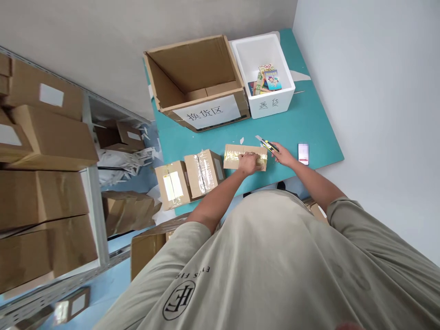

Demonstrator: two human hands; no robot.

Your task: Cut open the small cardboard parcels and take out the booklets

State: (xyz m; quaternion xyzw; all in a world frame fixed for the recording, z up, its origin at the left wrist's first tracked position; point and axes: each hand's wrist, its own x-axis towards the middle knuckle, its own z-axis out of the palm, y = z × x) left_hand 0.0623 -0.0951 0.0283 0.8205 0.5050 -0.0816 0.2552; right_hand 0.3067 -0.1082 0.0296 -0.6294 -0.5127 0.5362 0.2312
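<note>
Teal tabletop (316, 121); left hand (249, 163) partly hides taped carton (233, 157); shelving (96, 211) cropped.

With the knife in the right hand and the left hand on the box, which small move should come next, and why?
I would probably slide the left hand off the tape and onto bare cardboard of the small box. Its fingers seem to lie over the tape strip, while the right hand holds a utility knife nearby, apparently with its blade out.
</note>
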